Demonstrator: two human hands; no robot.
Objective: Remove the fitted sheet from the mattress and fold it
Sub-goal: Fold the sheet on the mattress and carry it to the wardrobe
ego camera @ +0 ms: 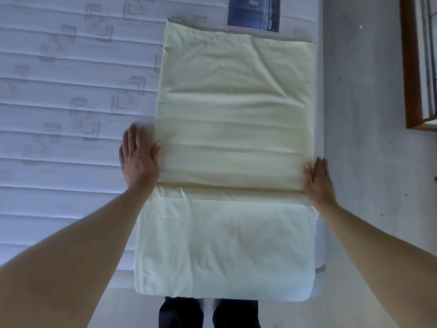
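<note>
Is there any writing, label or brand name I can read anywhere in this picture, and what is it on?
Blue label on the mattress: a small white word shows, too blurred to read.
Mattress quilting: angular patterns only, no letters.
Folded sheet: no writing visible.

The scene is lit softly and evenly, with a cool bluish cast; only faint shadows are thrown under the folded sheet [234, 129]; no glare is seen; slight motion blur is noted at the left hand [138, 159]; lines of the mattress [59, 91] are bent by wide-angle distortion; detail is rendered soft throughout.
</note>
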